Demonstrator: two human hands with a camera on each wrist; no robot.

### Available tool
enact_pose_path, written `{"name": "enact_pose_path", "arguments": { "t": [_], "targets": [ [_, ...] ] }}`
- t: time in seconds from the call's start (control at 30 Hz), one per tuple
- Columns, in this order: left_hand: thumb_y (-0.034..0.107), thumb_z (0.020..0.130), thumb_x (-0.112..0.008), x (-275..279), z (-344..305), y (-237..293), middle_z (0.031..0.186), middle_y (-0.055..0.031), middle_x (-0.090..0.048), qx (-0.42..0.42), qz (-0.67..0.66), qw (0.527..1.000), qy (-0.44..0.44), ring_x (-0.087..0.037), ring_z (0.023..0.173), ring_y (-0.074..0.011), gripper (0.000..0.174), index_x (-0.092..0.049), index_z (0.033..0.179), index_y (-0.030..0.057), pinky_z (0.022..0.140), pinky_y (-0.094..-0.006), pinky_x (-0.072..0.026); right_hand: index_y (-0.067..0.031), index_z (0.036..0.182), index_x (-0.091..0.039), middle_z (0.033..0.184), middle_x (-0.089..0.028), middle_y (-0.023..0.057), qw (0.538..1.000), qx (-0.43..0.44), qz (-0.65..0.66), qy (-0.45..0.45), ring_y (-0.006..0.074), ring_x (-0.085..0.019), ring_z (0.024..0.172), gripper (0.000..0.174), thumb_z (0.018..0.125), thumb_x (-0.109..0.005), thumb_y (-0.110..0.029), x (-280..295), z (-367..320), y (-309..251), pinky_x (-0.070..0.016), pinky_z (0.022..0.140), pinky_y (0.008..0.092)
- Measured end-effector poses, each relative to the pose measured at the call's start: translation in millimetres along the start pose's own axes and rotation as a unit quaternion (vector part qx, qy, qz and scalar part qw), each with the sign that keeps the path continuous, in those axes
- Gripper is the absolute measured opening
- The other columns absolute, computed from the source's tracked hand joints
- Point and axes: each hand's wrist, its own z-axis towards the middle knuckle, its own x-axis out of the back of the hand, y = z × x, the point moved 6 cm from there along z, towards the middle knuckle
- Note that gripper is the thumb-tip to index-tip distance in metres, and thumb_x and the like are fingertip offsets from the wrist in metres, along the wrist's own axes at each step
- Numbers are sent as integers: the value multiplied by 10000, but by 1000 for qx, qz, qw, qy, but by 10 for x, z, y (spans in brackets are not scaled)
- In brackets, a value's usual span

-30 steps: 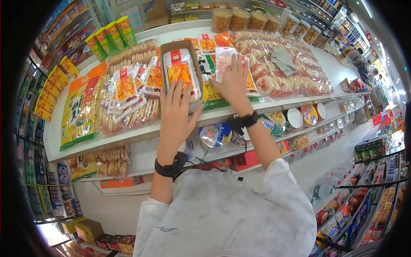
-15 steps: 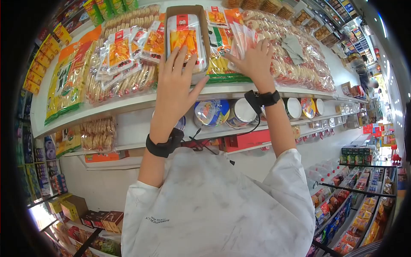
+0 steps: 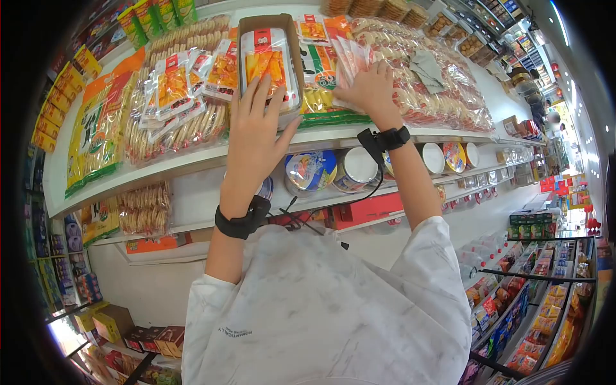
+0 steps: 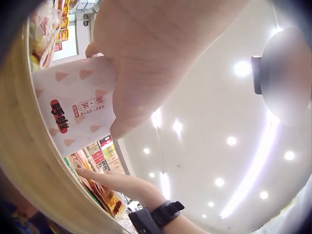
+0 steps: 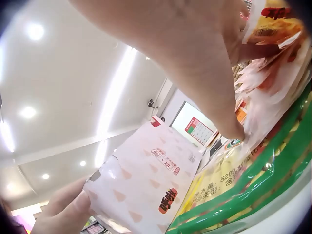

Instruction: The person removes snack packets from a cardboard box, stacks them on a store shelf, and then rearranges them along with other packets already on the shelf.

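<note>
An open cardboard box [image 3: 296, 54] holding orange snack packets [image 3: 266, 54] stands at the shelf's front edge. My left hand [image 3: 256, 128] rests over the box's near end with spread fingers, the thumb beside its corner. In the right wrist view the box's printed white side [image 5: 146, 170] shows next to the left hand [image 5: 61, 209]. To the right of the box, my right hand [image 3: 371, 93] grips a fanned bunch of flat snack packets [image 3: 350, 58], thumb on the near side and fingers beyond. Under these packets lies a yellow and green bag [image 3: 321, 106].
Loose snack packets [image 3: 173, 86] lie on bagged biscuits [image 3: 144, 138] to the left. Large clear bags of round biscuits [image 3: 443, 102] fill the shelf to the right. Round tubs [image 3: 311, 170] stand on the shelf below, and green cans [image 3: 154, 19] at the back left.
My right hand has moved from lying flat over the packets to curling round them, and the bunch now stands tilted. The left hand stays at the box. The head view has shifted.
</note>
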Motion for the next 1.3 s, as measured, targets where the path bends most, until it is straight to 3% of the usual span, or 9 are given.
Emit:
{"name": "enact_pose_path", "arguments": {
  "t": [0.3,0.5,0.67,0.87,0.97,1.07,1.17,1.27,1.3],
  "targets": [
    [181,956,-750,179,16,37,1590,-207,-480,19,-76,995,63,-430,1494,-411,545,-593,1458,37,1263,-557,-300,43,1158,-779,1480,-550,347,999,-28,-23,37,551,-443,1441,478,818,-738,-291,-37,37,6,-295,1238,595],
    [77,945,-729,390,-20,63,1518,-193,-540,29,-121,987,97,-464,1480,-408,488,-612,1417,27,1245,-548,-339,15,1308,-688,1505,-555,261,966,12,129,223,515,-423,1467,480,903,-685,-243,-108,112,528,-297,1220,645],
    [22,949,-699,445,-30,13,1460,-187,-589,40,-162,977,134,-500,1455,-398,435,-626,1378,9,1213,-518,-390,-9,1368,-666,1481,-586,203,907,109,250,320,445,-491,1419,400,1000,-710,-159,312,-148,524,-381,1180,526],
    [-1,940,-693,455,-25,17,1415,-189,-618,35,-167,974,146,-534,1418,-399,418,-634,1354,-4,1189,-502,-422,13,1290,-687,1430,-603,200,870,30,388,304,320,-593,1262,318,1018,-701,-151,299,-329,488,-460,1047,437],
    [12,917,-716,450,-16,0,1377,-190,-629,32,-174,973,149,-553,1381,-416,431,-639,1341,-8,1180,-523,-433,46,1191,-710,1328,-662,175,735,-24,634,239,205,-654,1068,269,1048,-692,-181,206,-338,482,-512,886,356],
    [24,924,-723,459,-28,-26,1392,-196,-632,34,-197,970,136,-572,1369,-403,440,-636,1353,-11,1175,-501,-437,56,1185,-711,1243,-711,133,738,-79,654,147,150,-680,1000,291,1069,-681,-209,109,-488,445,-536,799,319],
    [85,948,-735,472,-66,-33,1464,-196,-608,44,-232,968,82,-571,1391,-375,492,-609,1415,-4,1179,-475,-426,64,1238,-653,1068,-731,74,687,-56,721,66,115,-659,934,323,1083,-668,-218,201,-682,116,-553,821,329],
    [202,935,-783,385,40,86,1548,-180,-548,24,-310,950,25,-535,1434,-354,670,-514,1509,-14,1210,-476,-397,-6,1442,-582,1211,-725,97,763,9,640,95,209,-697,1073,431,1063,-668,-193,-32,-945,-188,-573,928,377],
    [249,925,-803,330,26,63,1581,-176,-518,23,-355,934,17,-517,1453,-344,762,-461,1550,-22,1224,-479,-383,18,1302,-676,1199,-745,120,733,56,665,134,227,-695,1098,325,1060,-669,-198,598,-989,-407,-551,965,387]
  ]
}}
